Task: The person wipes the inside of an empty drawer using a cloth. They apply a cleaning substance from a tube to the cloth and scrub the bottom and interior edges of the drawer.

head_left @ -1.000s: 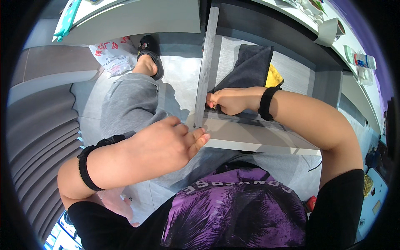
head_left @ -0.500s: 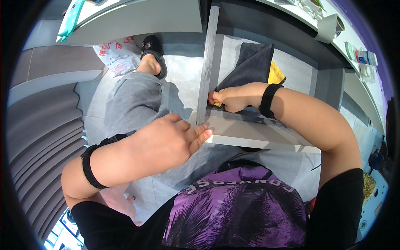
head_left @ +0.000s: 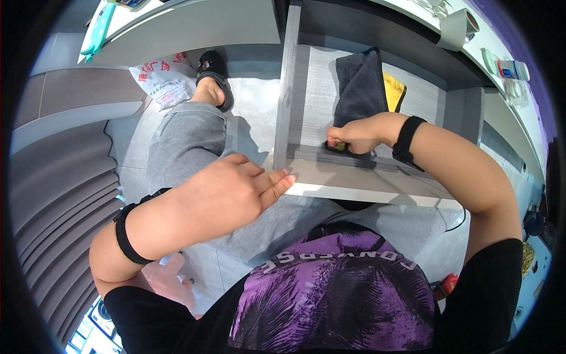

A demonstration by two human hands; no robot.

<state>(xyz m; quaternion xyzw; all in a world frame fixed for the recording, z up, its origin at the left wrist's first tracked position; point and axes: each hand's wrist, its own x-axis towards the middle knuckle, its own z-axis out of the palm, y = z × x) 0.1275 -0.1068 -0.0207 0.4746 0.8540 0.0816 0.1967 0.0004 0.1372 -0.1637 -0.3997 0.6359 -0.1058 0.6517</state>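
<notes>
An open grey drawer (head_left: 377, 193) is pulled out in front of me. Inside it lies a cloth (head_left: 357, 85), dark grey on one face and yellow on the other, partly folded over. My right hand (head_left: 361, 135) is closed around the cloth's near end, pressing it to the drawer bottom close to the front panel. A bit of yellow peeks out below the fingers. At the drawer's near left corner, my left hand (head_left: 240, 186) holds the top edge of the front panel, with its fingertips on the rim.
A white plastic bag (head_left: 164, 81) with red print is on the floor beside my foot in a black clog (head_left: 212, 69). Above the drawer, the white tabletop carries a paper roll (head_left: 457, 30) and a small white bottle (head_left: 512, 69). Grey pleated panels (head_left: 59, 194) stand at the left.
My right hand has moved right, away from the drawer's left wall, with the cloth's near end in it. The cloth now lies straighter. My left hand stays at the drawer corner.
</notes>
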